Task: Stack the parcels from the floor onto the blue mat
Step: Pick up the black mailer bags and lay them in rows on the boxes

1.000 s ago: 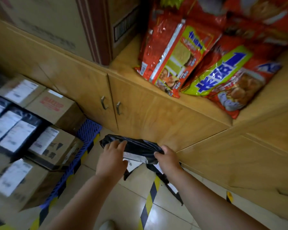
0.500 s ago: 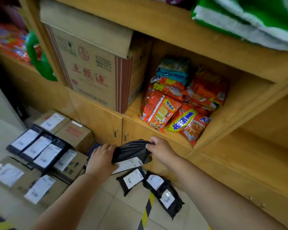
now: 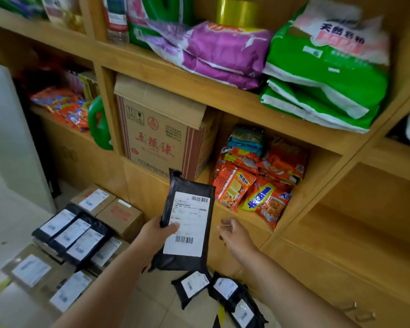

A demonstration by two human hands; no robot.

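Observation:
My left hand (image 3: 157, 230) grips a black plastic parcel (image 3: 187, 221) by its left edge, holding it upright with the white label facing me. My right hand (image 3: 233, 234) hovers just right of the parcel, fingers loosely curled, holding nothing. Three more black parcels (image 3: 193, 286) lie on the floor below. At the lower left, a stack of cardboard boxes (image 3: 120, 214) and black parcels (image 3: 76, 235) covers the blue mat, which is hidden in this view.
A wooden shelf unit (image 3: 301, 233) fills the wall ahead, holding a large cardboard carton (image 3: 161, 136), snack packets (image 3: 253, 183) and green and purple bags (image 3: 322, 74). Pale tiled floor (image 3: 152, 301) with a yellow-black stripe lies below.
The parcel was lifted off the floor and turned upright with its label toward me. My right hand let go of it. The view rose from the floor to the shelves.

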